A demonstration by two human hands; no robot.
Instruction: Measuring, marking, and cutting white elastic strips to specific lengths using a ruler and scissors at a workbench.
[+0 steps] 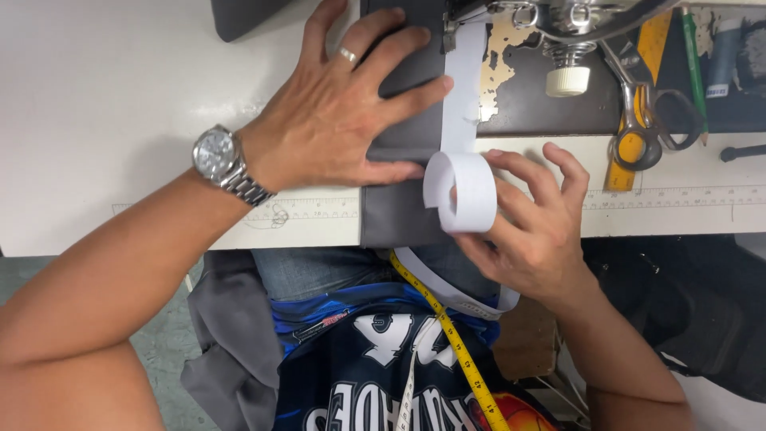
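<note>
A yellow measuring tape (451, 339) hangs down the person's front, closest of all, draped over a dark printed shirt, with a grey cloth (231, 335) bunched at the left knee. Just above it, the right hand (531, 227) hovers at the near edge of the white surface (120, 104), its grip curled around a loop of white band (461, 191); the thumb sits inside the curl and the fingertips rest on its outer side. The band's tail drops off the edge into the lap, while its other end runs straight up toward the sewing machine's metal parts (550, 20). The left hand (343, 112), with a steel wristwatch (219, 160) and a ring, lies flat with spread fingers on a dark grey fabric panel (395, 211), pressing it down, grip released; the panel overhangs the front edge slightly. A printed ruler strip (670, 197) runs along that edge. Farther right, scissors (646, 120) rest over a yellow ruler (638, 88) beside a green pencil (694, 64). The left half of the surface is open room.
</note>
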